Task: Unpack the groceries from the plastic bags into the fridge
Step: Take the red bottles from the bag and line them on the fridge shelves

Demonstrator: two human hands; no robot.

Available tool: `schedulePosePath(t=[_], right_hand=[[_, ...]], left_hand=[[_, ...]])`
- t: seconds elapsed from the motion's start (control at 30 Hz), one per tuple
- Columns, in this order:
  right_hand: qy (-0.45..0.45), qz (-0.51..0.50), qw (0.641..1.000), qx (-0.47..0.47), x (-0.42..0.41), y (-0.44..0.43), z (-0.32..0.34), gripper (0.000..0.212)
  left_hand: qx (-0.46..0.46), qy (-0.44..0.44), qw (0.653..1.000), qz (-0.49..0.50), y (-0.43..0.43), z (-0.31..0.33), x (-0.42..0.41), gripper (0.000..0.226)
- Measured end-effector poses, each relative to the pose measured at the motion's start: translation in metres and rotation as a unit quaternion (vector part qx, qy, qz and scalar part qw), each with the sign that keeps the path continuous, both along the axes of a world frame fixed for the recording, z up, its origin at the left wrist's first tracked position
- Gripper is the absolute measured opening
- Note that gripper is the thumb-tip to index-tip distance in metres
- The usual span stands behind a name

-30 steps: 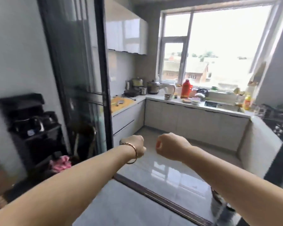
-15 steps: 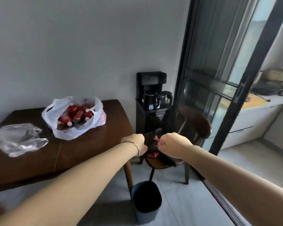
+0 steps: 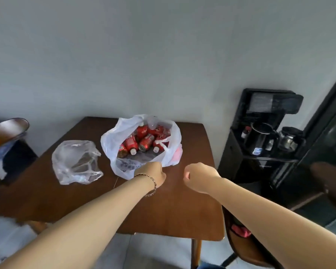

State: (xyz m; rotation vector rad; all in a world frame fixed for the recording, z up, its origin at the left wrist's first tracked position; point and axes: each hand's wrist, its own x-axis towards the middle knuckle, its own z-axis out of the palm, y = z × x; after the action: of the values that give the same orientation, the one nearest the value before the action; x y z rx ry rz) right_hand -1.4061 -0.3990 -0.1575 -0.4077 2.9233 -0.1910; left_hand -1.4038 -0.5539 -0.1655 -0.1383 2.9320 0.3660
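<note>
A white plastic bag (image 3: 122, 164) stands open on the brown wooden table (image 3: 173, 212), holding several red bottles (image 3: 144, 140) with white caps. To its left lies a crumpled clear plastic bag (image 3: 77, 162). My left hand (image 3: 153, 172), with a bracelet at the wrist, is curled into a fist just in front of the white bag and holds nothing. My right hand (image 3: 197, 176) is also a fist, a little to the right over the table, empty. No fridge is in view.
A black stand with a water dispenser and kettles (image 3: 264, 136) is against the wall right of the table. A dark glass door frame (image 3: 330, 121) is at the far right. Wooden chairs stand at the left (image 3: 6, 131) and lower right (image 3: 246, 247).
My view has swung left from the kitchen doorway to the table. The table and bags now lie straight ahead and closer. Both fists stay held out in front, empty.
</note>
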Motion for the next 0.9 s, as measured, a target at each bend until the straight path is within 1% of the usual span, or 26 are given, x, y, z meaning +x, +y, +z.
schedulePosePath(t=[0.1, 0.23, 0.27, 0.37, 0.43, 0.53, 0.63, 0.7, 0.8, 0.87, 0.9], right_hand=[[-0.014, 0.010, 1.000, 0.001, -0.050, -0.026, -0.013, 0.027], [-0.057, 0.024, 0.998, -0.020, -0.100, -0.062, -0.027, 0.027], [-0.071, 0.012, 0.996, -0.048, -0.112, -0.074, -0.032, 0.028], [-0.073, -0.019, 0.996, -0.046, -0.149, -0.109, -0.051, 0.029], [-0.062, -0.025, 0.997, -0.041, -0.174, -0.131, -0.064, 0.027], [-0.076, -0.046, 0.995, -0.040, -0.205, -0.163, -0.081, 0.024], [-0.104, -0.088, 0.988, -0.070, -0.237, -0.191, -0.107, 0.023], [-0.142, -0.110, 0.979, -0.094, -0.250, -0.200, -0.119, 0.031], [-0.213, -0.131, 0.964, -0.090, -0.275, -0.210, -0.141, 0.054], [-0.240, -0.132, 0.958, -0.087, -0.293, -0.216, -0.152, 0.067], [-0.251, -0.139, 0.953, -0.099, -0.303, -0.218, -0.158, 0.070]], left_hand=[[0.014, -0.001, 0.999, 0.029, -0.026, -0.010, -0.037, 0.027], [-0.001, -0.021, 0.999, 0.030, -0.060, -0.023, -0.084, 0.028], [-0.006, -0.028, 0.999, 0.026, -0.071, -0.028, -0.098, 0.027], [-0.022, -0.045, 0.999, 0.002, -0.106, -0.049, -0.142, 0.027], [-0.015, -0.063, 0.998, -0.005, -0.125, -0.064, -0.169, 0.028], [-0.025, -0.108, 0.993, -0.029, -0.149, -0.088, -0.206, 0.029], [-0.048, -0.132, 0.988, -0.063, -0.169, -0.115, -0.246, 0.029], [-0.058, -0.140, 0.985, -0.080, -0.176, -0.128, -0.262, 0.033], [-0.085, -0.150, 0.980, -0.096, -0.186, -0.151, -0.286, 0.046], [-0.107, -0.159, 0.977, -0.098, -0.195, -0.165, -0.298, 0.051], [-0.115, -0.162, 0.975, -0.098, -0.200, -0.174, -0.304, 0.054]])
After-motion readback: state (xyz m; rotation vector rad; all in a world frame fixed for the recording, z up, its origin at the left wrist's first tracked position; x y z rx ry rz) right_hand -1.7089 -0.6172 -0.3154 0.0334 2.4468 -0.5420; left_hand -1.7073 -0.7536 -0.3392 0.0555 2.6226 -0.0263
